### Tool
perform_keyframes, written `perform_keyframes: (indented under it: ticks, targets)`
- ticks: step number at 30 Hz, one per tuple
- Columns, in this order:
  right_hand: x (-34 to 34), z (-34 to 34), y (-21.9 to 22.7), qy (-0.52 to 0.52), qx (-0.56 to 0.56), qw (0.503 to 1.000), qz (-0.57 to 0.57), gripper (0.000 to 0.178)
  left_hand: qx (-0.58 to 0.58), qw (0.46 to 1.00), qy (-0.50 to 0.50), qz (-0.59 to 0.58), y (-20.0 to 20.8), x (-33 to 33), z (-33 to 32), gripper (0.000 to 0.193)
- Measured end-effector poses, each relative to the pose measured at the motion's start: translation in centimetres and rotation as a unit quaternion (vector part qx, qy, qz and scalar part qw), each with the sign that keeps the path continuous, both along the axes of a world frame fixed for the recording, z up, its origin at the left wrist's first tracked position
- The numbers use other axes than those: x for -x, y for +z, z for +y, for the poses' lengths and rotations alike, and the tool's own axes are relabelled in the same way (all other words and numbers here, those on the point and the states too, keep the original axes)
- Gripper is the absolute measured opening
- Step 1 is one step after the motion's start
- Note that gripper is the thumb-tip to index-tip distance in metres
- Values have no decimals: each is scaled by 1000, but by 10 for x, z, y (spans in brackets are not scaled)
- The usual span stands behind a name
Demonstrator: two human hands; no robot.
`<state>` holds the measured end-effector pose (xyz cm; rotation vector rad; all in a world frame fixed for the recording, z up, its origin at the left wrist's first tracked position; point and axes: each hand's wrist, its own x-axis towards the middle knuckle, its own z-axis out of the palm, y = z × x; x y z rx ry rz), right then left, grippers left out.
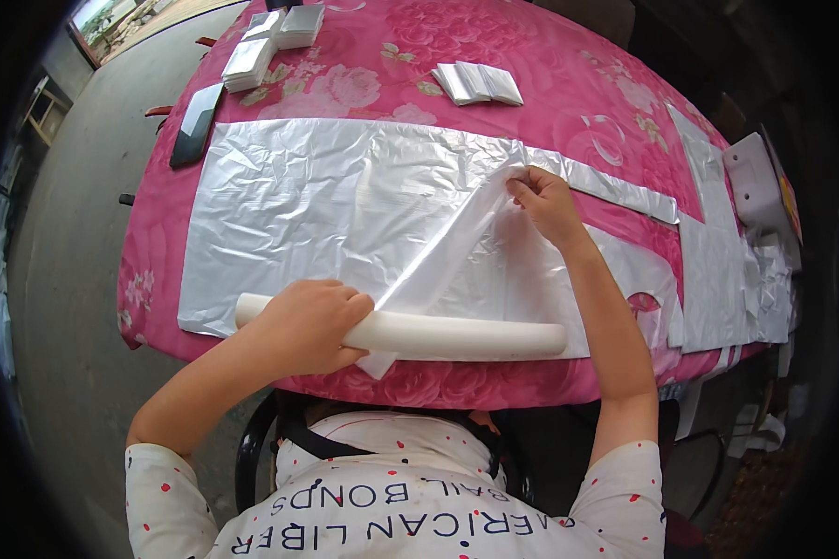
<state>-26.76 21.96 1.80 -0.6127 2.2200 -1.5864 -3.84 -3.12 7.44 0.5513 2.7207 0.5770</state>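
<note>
A long white roll (466,335) lies crosswise near the table's front edge, over a sheet of silvery film (270,205). My left hand (312,321) is wrapped over the roll's left part, fingers closed round it. Farther off and to the right, my right hand (545,200) pinches the upper end of a thin whitish film strip (452,238). That strip slants from my right fingertips down to the roll beside my left hand. A small tip of film pokes out below the roll. Oval cut-out at the silvery film's right end shows pink cloth.
A pink flowered cloth (494,33) covers the table. Stacks of small silvery packets (249,63) stand at the far left, above a dark phone (196,126). More packets (475,84) lie fanned at the back. Silvery sheets (718,270) and a white box (755,177) are at right.
</note>
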Motion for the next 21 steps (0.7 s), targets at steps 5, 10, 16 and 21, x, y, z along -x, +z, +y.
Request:
perform_keyframes:
  ticks: [5, 10, 16, 21]
  targets:
    - [4, -16, -4, 28, -27, 999, 5, 12, -99, 945, -43, 307, -35, 17, 19, 31]
    - [10, -19, -7, 47, -83, 995, 8, 16, -61, 960, -219, 166, -55, -6, 12, 62]
    - [7, -29, 11, -73, -108, 991, -41, 20, -37, 979, -166, 114, -63, -21, 28, 81]
    - [-61, -19, 35, 16, -90, 980, 178, 29, -16, 984, -94, 148, -72, -43, 62, 81]
